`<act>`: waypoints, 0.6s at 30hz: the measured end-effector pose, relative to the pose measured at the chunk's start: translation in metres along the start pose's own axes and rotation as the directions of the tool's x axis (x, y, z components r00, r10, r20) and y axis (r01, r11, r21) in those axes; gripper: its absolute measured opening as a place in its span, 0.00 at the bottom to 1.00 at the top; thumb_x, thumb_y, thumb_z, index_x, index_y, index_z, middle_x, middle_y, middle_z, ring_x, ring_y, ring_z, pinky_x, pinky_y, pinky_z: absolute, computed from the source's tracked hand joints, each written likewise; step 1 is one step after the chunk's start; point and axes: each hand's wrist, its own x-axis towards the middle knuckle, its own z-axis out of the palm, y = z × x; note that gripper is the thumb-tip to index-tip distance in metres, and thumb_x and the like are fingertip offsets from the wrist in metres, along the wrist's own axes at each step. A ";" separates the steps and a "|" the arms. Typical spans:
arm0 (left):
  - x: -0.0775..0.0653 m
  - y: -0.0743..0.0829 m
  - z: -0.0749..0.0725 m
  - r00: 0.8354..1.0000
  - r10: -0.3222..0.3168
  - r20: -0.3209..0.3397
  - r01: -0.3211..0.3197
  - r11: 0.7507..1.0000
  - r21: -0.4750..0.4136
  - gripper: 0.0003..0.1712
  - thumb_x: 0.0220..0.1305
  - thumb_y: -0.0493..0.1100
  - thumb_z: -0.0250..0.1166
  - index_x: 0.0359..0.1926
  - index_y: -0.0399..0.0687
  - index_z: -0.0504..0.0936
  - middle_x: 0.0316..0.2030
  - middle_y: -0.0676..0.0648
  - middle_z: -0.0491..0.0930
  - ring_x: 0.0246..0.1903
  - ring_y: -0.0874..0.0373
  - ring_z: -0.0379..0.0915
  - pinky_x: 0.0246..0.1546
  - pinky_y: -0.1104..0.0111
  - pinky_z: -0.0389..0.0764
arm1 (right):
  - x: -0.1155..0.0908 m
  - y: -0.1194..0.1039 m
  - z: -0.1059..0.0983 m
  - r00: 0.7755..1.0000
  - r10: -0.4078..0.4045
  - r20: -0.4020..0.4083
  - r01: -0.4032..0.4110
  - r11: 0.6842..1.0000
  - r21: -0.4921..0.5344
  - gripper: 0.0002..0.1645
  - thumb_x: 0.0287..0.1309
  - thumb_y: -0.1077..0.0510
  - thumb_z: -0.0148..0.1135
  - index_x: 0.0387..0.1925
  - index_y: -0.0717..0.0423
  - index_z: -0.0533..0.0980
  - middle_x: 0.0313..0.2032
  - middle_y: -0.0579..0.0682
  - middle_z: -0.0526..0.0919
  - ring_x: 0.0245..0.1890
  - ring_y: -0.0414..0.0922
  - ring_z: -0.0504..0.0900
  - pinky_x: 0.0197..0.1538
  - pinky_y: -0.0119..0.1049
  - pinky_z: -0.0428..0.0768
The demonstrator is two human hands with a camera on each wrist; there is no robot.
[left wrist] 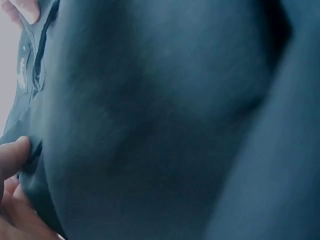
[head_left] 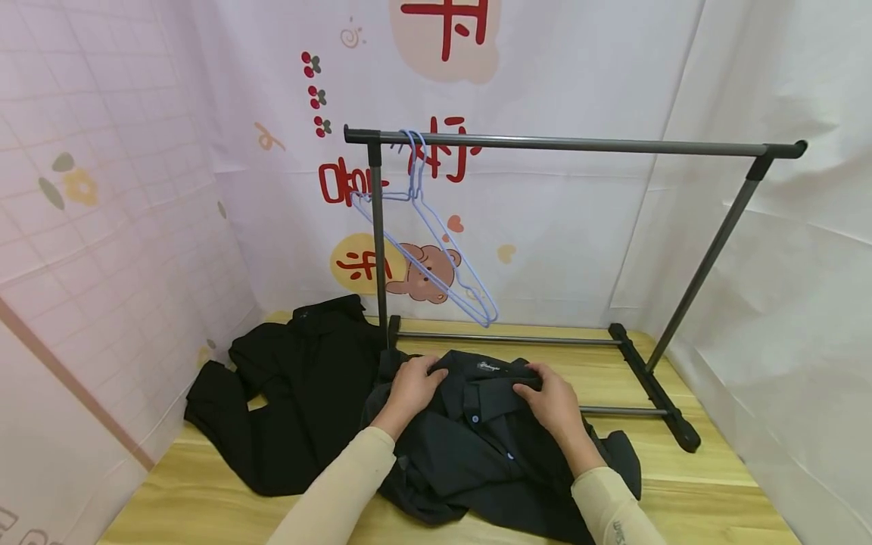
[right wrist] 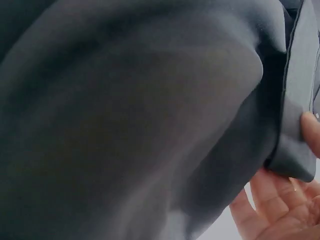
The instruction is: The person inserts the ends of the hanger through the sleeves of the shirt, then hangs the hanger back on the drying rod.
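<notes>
A dark button-front shirt [head_left: 477, 469] is bunched above the wooden table, its collar area with a light label [head_left: 488, 366] facing up. My left hand [head_left: 412, 390] pinches the fabric at the left of the collar between thumb and fingers. At the other side my right hand [head_left: 553, 401] grips the collar's right end. In the left wrist view the left thumb [left wrist: 15, 152] presses the cloth from one side, and dark fabric [left wrist: 150, 120] fills most of the picture. The right wrist view has the right thumb [right wrist: 311, 131] over the collar flap [right wrist: 295, 125], with fingers behind it.
Another black garment [head_left: 306, 393] lies spread to the left on the table [head_left: 177, 492]. Behind the shirt stands a grey metal clothes rack [head_left: 579, 144], with light blue hangers [head_left: 436, 219] on its left end. Printed white cloth [head_left: 565, 242] lines the back and sides.
</notes>
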 end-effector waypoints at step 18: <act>0.000 -0.014 0.004 1.000 0.014 0.023 -0.010 0.984 -0.176 0.17 0.74 0.41 0.58 0.61 0.49 0.80 0.55 0.44 0.81 0.54 0.47 0.77 0.53 0.54 0.77 | 0.006 -0.017 -0.012 1.000 -0.012 -0.013 0.011 0.998 -0.063 0.31 0.67 0.58 0.62 0.68 0.63 0.67 0.58 0.66 0.77 0.54 0.62 0.79 0.53 0.58 0.75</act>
